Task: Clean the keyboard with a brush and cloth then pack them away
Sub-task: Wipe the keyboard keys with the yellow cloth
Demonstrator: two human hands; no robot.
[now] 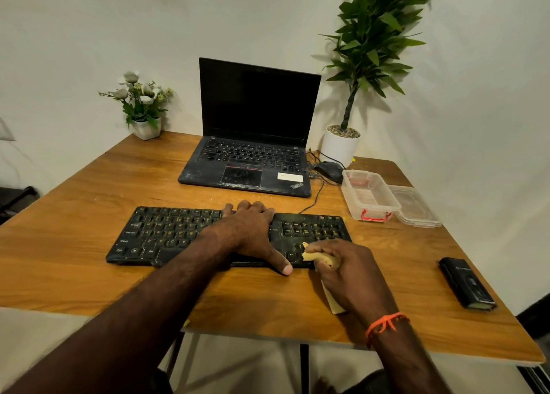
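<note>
Wooden table (89, 215), open laptop (253, 143) at the back, black keyboard (166, 236) in front of it near the person. Left hand (253, 230) lies flat across keyboard middle, fingers straight, thumb on table. Right hand (348, 271) clenches yellow cloth (315, 256) against keyboard's right front corner. Clear box (369, 197) further right, lid (416, 206) beside it

A home desk: wooden table (89, 230), laptop (253, 143), potted plants (342, 143).
</note>
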